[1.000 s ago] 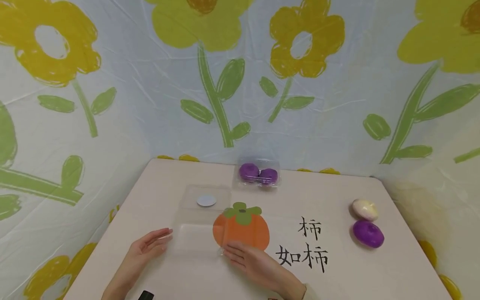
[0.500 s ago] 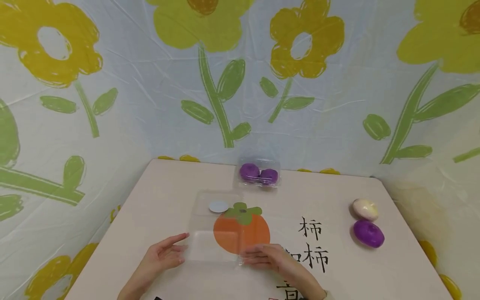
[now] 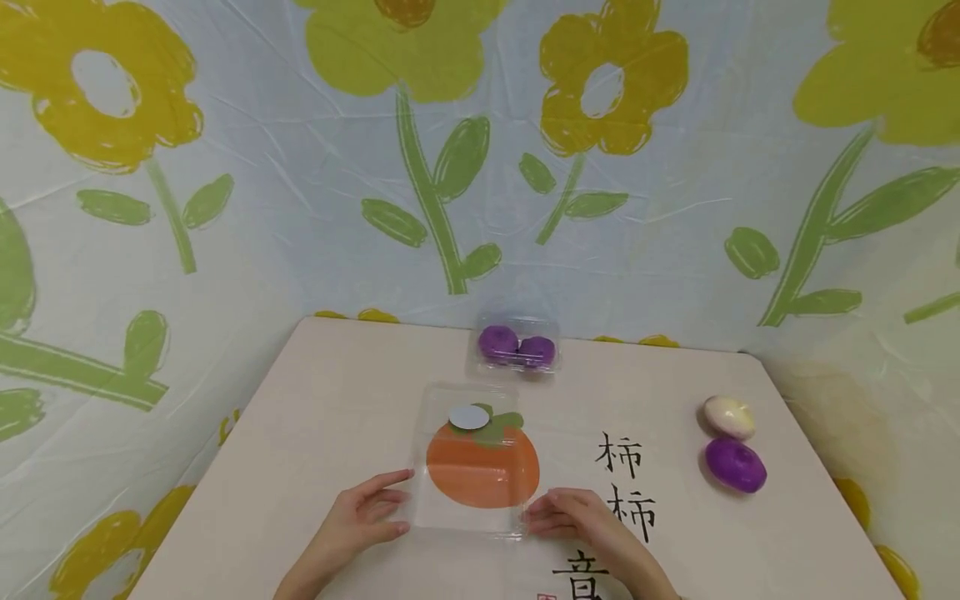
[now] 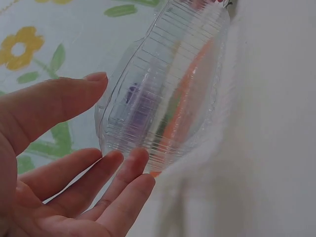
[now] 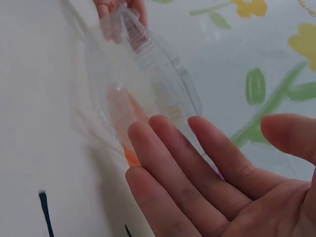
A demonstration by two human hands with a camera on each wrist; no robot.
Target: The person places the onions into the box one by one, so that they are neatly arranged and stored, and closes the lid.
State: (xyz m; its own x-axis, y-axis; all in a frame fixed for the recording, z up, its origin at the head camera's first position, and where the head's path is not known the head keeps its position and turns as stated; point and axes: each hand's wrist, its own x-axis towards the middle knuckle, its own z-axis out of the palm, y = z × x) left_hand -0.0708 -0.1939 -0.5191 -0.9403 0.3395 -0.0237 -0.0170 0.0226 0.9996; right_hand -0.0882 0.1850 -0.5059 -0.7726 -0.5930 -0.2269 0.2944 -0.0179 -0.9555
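Observation:
A clear plastic clamshell box (image 3: 468, 528) lies opened out over the persimmon printed on the table, a white round sticker (image 3: 469, 417) on its far half. Left of the near half is my left hand (image 3: 358, 518), with its fingertips at the wall. In the left wrist view the fingers (image 4: 123, 197) are spread and nearly straight against the ribbed box side (image 4: 148, 84). My right hand (image 3: 577, 521) flanks the opposite side. The right wrist view shows its fingers (image 5: 168, 163) extended along the box wall (image 5: 148, 59), thumb apart. Neither hand curls round the box.
At the back edge stands a closed clear box (image 3: 517, 367) with two purple round pieces (image 3: 498, 343) inside. A cream-white round piece (image 3: 730, 417) and a purple one (image 3: 736, 465) lie at the right. Black characters (image 3: 619, 454) mark the table (image 3: 330, 392). A flowered cloth (image 3: 337, 167) surrounds it.
Both hands and the opened box between them have shifted right across the table, so the box now covers the printed persimmon. The other pieces stay where they were.

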